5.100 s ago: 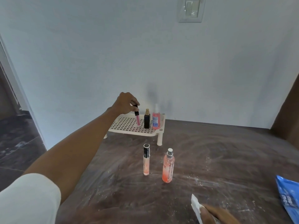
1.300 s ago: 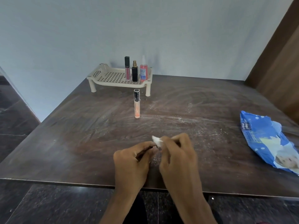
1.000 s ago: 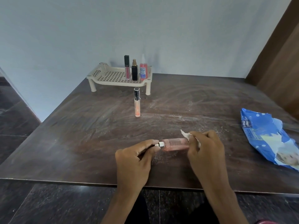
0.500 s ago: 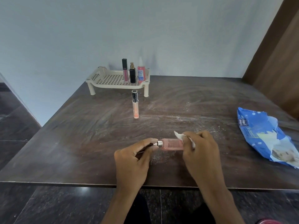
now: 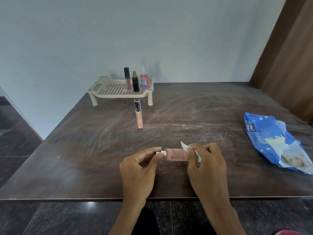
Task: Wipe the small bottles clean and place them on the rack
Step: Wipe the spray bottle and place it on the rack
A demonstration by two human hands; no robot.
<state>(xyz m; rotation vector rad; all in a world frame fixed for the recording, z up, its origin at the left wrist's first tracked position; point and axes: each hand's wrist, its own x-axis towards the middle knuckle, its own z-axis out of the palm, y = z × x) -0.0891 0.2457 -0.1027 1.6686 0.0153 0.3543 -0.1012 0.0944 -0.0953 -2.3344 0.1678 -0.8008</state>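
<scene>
At the table's (image 5: 84, 158) far edge, a cream perforated rack (image 5: 108, 88) carries three upright bottles at its right end: a pink gloss tube (image 5: 127, 80), a black bottle (image 5: 135, 83) and a pink spray bottle (image 5: 144, 81). Just in front of the rack, an orange tube (image 5: 138, 114) with a black cap stands on the table. Near the front edge, the left hand (image 5: 138, 168) pinches the silver cap of a translucent peach bottle (image 5: 176, 154) held sideways above the table. The right hand (image 5: 206, 165) curls round its base through a white wipe (image 5: 185, 147). A blue wipes pack (image 5: 274, 143) lies at the right.
</scene>
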